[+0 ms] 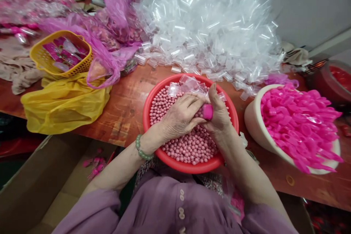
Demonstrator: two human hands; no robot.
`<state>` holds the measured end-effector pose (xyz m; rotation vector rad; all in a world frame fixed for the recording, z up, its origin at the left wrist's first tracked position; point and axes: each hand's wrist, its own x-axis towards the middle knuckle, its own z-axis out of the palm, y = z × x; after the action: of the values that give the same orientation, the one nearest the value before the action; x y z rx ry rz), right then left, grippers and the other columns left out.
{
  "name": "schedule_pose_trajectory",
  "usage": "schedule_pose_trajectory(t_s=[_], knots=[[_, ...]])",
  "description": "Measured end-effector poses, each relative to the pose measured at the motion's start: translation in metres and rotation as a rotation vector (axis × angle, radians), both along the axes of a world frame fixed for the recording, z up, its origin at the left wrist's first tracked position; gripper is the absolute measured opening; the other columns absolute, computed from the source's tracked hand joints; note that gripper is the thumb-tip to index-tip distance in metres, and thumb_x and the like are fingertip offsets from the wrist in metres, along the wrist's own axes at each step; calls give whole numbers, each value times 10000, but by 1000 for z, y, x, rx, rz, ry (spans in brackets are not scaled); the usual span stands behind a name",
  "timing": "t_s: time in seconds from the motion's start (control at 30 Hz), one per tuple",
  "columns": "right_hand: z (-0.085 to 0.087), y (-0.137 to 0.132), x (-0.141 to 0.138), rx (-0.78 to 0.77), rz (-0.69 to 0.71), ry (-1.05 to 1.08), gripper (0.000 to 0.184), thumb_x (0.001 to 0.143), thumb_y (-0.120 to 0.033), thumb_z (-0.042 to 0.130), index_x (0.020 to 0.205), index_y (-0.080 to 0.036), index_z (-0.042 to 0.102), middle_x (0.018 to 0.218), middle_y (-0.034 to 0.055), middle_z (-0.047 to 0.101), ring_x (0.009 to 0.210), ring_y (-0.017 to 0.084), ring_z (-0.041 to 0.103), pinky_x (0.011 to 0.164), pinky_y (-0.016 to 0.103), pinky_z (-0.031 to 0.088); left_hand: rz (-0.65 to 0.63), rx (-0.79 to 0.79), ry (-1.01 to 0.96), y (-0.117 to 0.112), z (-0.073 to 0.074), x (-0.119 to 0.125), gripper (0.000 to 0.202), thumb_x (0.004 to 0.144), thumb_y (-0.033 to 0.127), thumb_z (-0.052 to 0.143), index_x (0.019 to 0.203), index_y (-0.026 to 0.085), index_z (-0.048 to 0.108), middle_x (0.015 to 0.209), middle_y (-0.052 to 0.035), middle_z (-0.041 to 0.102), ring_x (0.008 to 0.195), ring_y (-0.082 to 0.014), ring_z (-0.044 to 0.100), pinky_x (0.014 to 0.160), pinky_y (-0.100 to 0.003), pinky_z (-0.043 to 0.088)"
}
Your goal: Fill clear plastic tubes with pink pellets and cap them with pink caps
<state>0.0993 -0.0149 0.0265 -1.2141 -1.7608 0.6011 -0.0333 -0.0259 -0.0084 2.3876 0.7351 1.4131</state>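
Note:
Over a red basin (146,117) of pink beads (189,150), my two hands meet. Between them is a clear tube with a bright pink end piece (207,112); beads seem to show through its wall. My right hand (221,117) wraps round it from the right, thumb pointing up. From the left, my left hand (182,113) closes its bent fingers on the same tube, partly hiding it. Several loose clear tubes (189,84) lie on the beads at the basin's far side.
Behind the basin rises a big heap of clear tubes (208,29). A white tub (253,117) of pink plastic pieces (298,124) stands on the right. Leftward are a yellow basket (79,67), a yellow bag (65,106) and a purple bag (117,7). A cardboard box (30,168) sits below the table edge.

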Motion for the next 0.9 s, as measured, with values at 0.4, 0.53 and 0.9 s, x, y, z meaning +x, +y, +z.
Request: schedule_pose_trajectory(t_s=[0.4, 0.53, 0.9], knots=[[-5, -3, 5, -128, 145, 63, 578, 1010, -518, 283, 1029, -171, 746, 977, 137, 756, 1089, 320, 702, 900, 569, 589, -3, 33, -118, 3, -3, -4, 379, 919, 360, 664, 1227, 153, 588, 1141, -138, 691, 1180, -277, 648, 1016, -517, 545], [-5, -2, 2, -368, 202, 263, 476, 959, -461, 371, 1049, -160, 729, 934, 118, 758, 1060, 305, 714, 900, 521, 599, -29, 20, -140, 3, -5, -4, 378, 921, 338, 656, 1231, 131, 592, 1143, -155, 689, 1186, -284, 638, 1034, -519, 524], [21, 3, 31, -476, 315, 284, 725, 971, -688, 189, 1177, -167, 649, 882, 116, 757, 799, 273, 750, 610, 463, 608, 125, -132, -235, -1, 6, -16, 869, 811, 630, 705, 1481, 172, 393, 1329, -189, 612, 1170, -278, 630, 994, -434, 526]])
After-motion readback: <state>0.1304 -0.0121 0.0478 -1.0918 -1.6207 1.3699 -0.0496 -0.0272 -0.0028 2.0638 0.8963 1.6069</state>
